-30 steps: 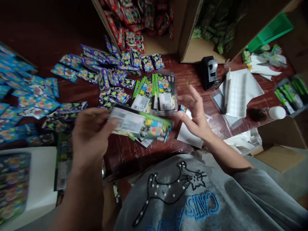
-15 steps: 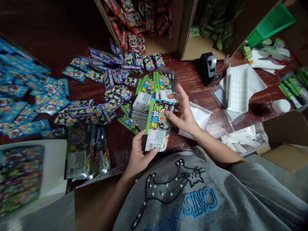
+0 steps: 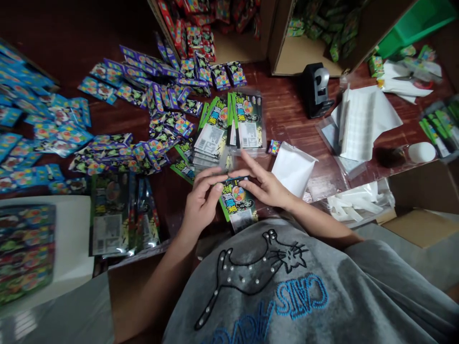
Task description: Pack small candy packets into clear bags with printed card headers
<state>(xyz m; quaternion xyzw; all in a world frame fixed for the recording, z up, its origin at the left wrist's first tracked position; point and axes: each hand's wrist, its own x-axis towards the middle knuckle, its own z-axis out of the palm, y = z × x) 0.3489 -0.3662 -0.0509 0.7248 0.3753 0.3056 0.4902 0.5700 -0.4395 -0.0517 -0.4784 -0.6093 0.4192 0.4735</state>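
Close to my body, a black-and-green printed candy packet (image 3: pixel 238 193) is held upright-side away, its white label toward me. My left hand (image 3: pixel 203 200) is closed with thumb and fingers at the packet's upper left corner. On the top edge, my right hand (image 3: pixel 265 186) pinches with its thumb in front, the index finger stretched out. Just beyond my hands, similar packets (image 3: pixel 247 119) lie in overlapping piles. A small purple candy sachet (image 3: pixel 274 146) rests beside a white paper sheet (image 3: pixel 294 169) to the right.
Purple sachets (image 3: pixel 136 95) and blue sachets (image 3: pixel 60 124) spread over the left side. Cardboard boxes hold red sachets (image 3: pixel 201 43) and green sachets (image 3: pixel 339 43). A black tape dispenser (image 3: pixel 317 91), a white-capped bottle (image 3: pixel 421 153) and filled packets (image 3: pixel 111 215) stand or lie around.
The packet has come down toward my body. My left hand has moved from its lower left edge to the top corner, and my right hand has lowered along with it.
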